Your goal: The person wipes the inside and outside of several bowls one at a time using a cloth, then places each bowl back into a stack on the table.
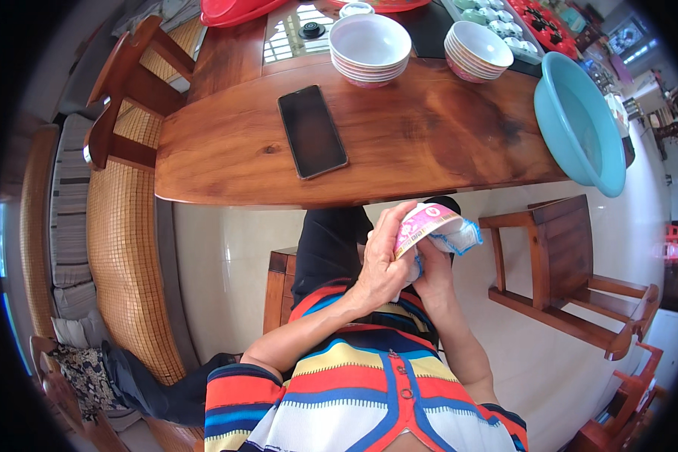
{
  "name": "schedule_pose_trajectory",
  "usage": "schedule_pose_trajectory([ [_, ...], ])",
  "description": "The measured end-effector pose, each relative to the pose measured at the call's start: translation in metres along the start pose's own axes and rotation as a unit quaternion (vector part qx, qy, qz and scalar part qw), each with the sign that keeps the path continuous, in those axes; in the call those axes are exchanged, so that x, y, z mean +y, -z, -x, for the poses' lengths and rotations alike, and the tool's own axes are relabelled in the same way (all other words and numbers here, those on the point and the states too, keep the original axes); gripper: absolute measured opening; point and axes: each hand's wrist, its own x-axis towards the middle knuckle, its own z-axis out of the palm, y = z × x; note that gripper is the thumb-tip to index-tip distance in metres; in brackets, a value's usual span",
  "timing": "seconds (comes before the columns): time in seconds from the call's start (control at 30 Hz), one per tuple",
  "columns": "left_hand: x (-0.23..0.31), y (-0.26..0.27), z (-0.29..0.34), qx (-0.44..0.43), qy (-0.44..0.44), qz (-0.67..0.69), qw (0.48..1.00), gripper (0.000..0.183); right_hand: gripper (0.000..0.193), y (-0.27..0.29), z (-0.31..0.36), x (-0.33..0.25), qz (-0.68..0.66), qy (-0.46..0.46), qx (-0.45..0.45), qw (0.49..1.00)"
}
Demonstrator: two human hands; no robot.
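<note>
The left hand [384, 260] reaches forward with bent elbow, fingers outside and thumb nearer the body, pinching a pink-patterned bowl [426, 224] tilted onto its side. The bowl is in the air over the person's lap, just short of the counter's near edge. The right hand [435, 279], partly hidden behind the bowl, is raised and curled around a white cloth [459, 239] with blue edging, against the bowl.

At far left is a long seat [132, 271] with a woven tan cover, then a wooden chair [124, 64] beside the brown wooden counter [233, 166]. Along the counter are a dark phone [313, 132], a larger bowl stack [369, 71], a smaller stack [474, 64] and a blue basin [557, 143]. Another wooden chair [561, 252] stands at right on pale flooring [230, 286].
</note>
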Motion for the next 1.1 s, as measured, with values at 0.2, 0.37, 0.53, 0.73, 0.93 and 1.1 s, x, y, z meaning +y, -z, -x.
schedule_pose_trajectory([
  [0.2, 0.025, 0.024, -0.012, -0.193, 0.116, -0.112, 0.968, 0.055, 0.019, 0.033, -0.006, -0.027, 0.387, 0.135, -0.050, 0.911],
  [0.37, 0.011, 0.019, -0.009, -0.175, 0.127, -0.136, 0.967, 0.042, 0.028, 0.020, 0.001, -0.038, 0.538, 0.183, -0.115, 0.815],
  [0.53, -0.002, 0.006, -0.004, -0.020, 0.111, 0.019, 0.993, 0.036, 0.031, 0.015, -0.006, 0.001, 0.078, 0.038, 0.028, 0.996],
  [0.73, -0.009, 0.006, 0.002, -0.008, 0.052, -0.023, 0.998, 0.054, 0.041, 0.009, 0.003, 0.001, -0.019, -0.062, -0.017, 0.998],
  [0.93, 0.005, 0.019, 0.006, -0.219, -0.184, -0.383, 0.878, 0.082, 0.041, 0.058, -0.007, -0.032, 0.126, -0.060, 0.012, 0.990],
  [1.1, -0.020, 0.009, 0.019, -0.211, -0.252, -0.426, 0.843, 0.005, 0.038, 0.060, 0.003, -0.048, 0.208, -0.067, -0.004, 0.976],
])
